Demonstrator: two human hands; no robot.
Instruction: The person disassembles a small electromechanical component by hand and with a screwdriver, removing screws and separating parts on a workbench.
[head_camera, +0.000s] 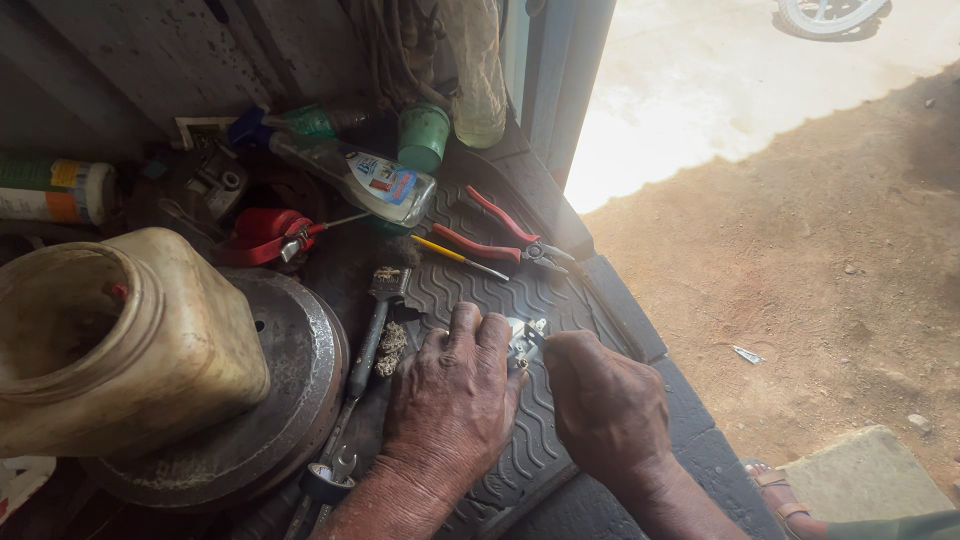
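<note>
Both hands are down on a black ribbed rubber mat (520, 290), working on a small shiny metal part (525, 338) that sits between them, about mid-mat. The left hand (450, 400) lies knuckles up with its fingers pressed against the part's left side. The right hand (605, 400) is curled into a tight grip right beside the part, but what's inside it is hidden, so I can't tell if it's holding a tool or the part itself.

Just above the hands there's a pair of red-handled pliers (505, 238) and a yellow-handled screwdriver (455, 256) lying on the mat. Left of the left hand lies a long wrench (362, 365), partly over a greasy brake drum (265, 420). A yellowish plastic jar (120, 340) lies tipped on that drum. Further back lie a clear squeeze bottle (355, 178) with a blue cap, a green cup (423, 135) and a red strap (265, 235). Dirt ground (800, 230) off to the right.
</note>
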